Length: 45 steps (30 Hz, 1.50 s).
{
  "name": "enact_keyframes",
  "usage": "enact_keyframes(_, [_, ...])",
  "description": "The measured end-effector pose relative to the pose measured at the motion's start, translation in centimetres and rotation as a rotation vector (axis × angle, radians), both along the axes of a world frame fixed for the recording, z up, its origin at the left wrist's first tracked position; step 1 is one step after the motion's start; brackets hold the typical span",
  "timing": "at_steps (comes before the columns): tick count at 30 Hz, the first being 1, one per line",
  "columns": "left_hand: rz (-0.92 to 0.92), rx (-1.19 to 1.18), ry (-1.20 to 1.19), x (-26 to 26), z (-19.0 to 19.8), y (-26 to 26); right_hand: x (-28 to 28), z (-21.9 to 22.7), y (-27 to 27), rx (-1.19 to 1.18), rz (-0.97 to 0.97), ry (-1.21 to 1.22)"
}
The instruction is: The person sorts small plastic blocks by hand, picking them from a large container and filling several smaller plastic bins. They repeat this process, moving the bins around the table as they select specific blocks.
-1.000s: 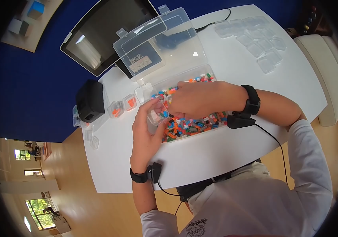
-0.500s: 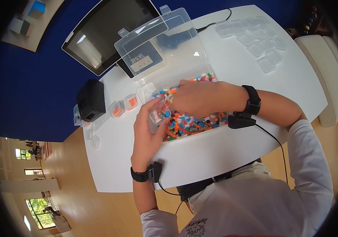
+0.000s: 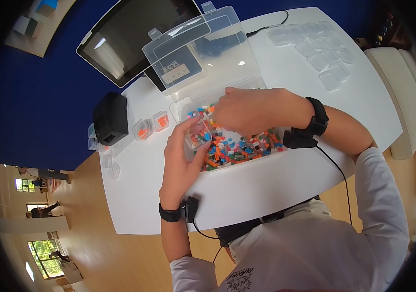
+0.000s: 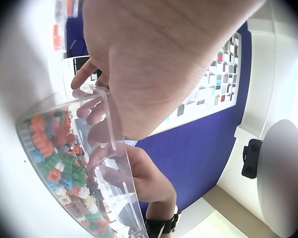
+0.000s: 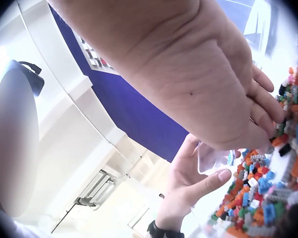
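My left hand (image 3: 181, 155) holds a small clear plastic box (image 3: 192, 142) between thumb and fingers, at the left end of a large clear bin (image 3: 210, 99). A blue piece shows inside the small box. Small multicoloured toy building bricks (image 3: 239, 155) cover much of the bin's floor. Over them is my right hand (image 3: 254, 113), back upward. In the right wrist view its relaxed fingers (image 5: 268, 101) point down, tips right at the bricks; no brick shows in its grasp.
The bin's hinged lid (image 3: 227, 53) stands raised before a dark monitor (image 3: 125, 44). Left of the bin are small boxes with orange pieces (image 3: 160, 121) and a black device (image 3: 110, 119). Several clear small boxes (image 3: 317, 61) lie at the far right.
The right hand has shifted slightly up and away over the bricks, and a bare white patch of bin floor shows beneath it. The left hand keeps its hold on the small box.
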State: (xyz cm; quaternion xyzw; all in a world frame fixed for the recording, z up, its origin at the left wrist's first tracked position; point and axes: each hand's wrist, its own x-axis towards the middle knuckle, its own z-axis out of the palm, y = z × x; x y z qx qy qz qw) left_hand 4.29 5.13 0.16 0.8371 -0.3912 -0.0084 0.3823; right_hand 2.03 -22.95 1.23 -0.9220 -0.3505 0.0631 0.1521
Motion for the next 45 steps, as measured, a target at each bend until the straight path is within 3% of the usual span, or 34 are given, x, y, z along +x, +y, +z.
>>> enact_keyframes(6, [-0.003, 0.0, -0.007, 0.0, -0.1, 0.0, 0.2, 0.0, 0.0, -0.066, -0.023, -0.094])
enact_keyframes(11, [-0.007, 0.001, -0.012, 0.0, 0.0, 0.0, 0.2, 0.5, -0.2, 0.18, -0.016, 0.0])
enact_keyframes(18, [-0.004, 0.015, -0.026, 0.0, 0.0, 0.0, 0.1, 0.1, -0.2, 0.137, -0.002, -0.027])
enact_keyframes(20, [-0.007, 0.019, -0.035, 0.1, 0.0, 0.0, 0.1, 0.2, 0.2, 0.022, -0.042, 0.115])
enact_keyframes(24, [-0.003, 0.014, -0.004, -0.1, 0.2, -0.1, -0.3, 1.2, 0.4, 0.042, -0.009, 0.108])
enact_keyframes(26, [0.0, 0.016, 0.004, 0.0, 0.1, 0.0, -0.7, 2.3, 1.0, -0.025, -0.044, 0.244])
enact_keyframes(31, [0.012, 0.034, -0.024, 0.0, -0.2, 0.1, -0.5, -0.1, 1.1, 0.077, -0.004, 0.212])
enact_keyframes(45, [-0.021, 0.023, -0.045, 0.3, -0.3, 0.1, -0.9, 0.0, 1.6, 0.163, 0.03, 0.216])
